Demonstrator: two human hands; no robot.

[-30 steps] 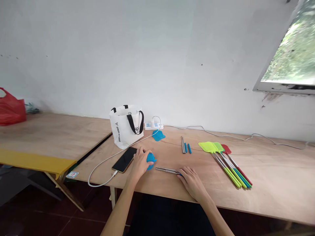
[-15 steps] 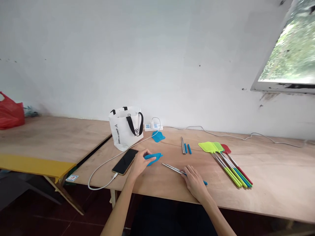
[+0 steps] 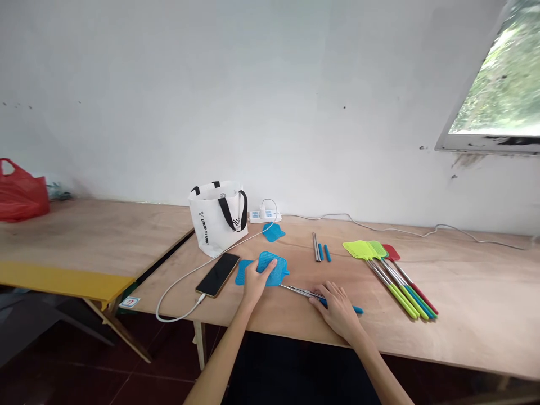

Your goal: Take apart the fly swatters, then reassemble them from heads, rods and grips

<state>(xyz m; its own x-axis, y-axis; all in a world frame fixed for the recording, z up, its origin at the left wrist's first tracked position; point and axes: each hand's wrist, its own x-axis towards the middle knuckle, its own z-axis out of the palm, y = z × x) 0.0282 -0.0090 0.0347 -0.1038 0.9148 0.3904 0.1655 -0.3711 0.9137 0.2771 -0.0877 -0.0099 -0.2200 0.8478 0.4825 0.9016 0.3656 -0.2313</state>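
My left hand [image 3: 255,283] pinches a blue mesh fly swatter head [image 3: 275,268] between thumb and fingers, its short stem pointing right. Partly behind that hand, a second blue swatter head [image 3: 240,272] lies on the table. My right hand [image 3: 336,308] lies over thin metal rods [image 3: 295,289] with blue handles [image 3: 356,309], thumb on the near side and fingers on the far side. The rod tips point left, close to the held head. A third blue swatter head [image 3: 273,232] rests farther back by the power strip.
Metal tubes [image 3: 316,247] and blue grips [image 3: 324,252] lie mid-table. Several assembled swatters [image 3: 396,281] are at right. A phone [image 3: 217,274] on a white cable [image 3: 169,320], a white bag [image 3: 215,225] and a power strip [image 3: 270,216] are at left. A gap separates a second table [image 3: 105,225].
My left hand has moved slightly right and turned the blue swatter head so its flat mesh shows; the second head beside it is now visible. The right hand stays on the rods.
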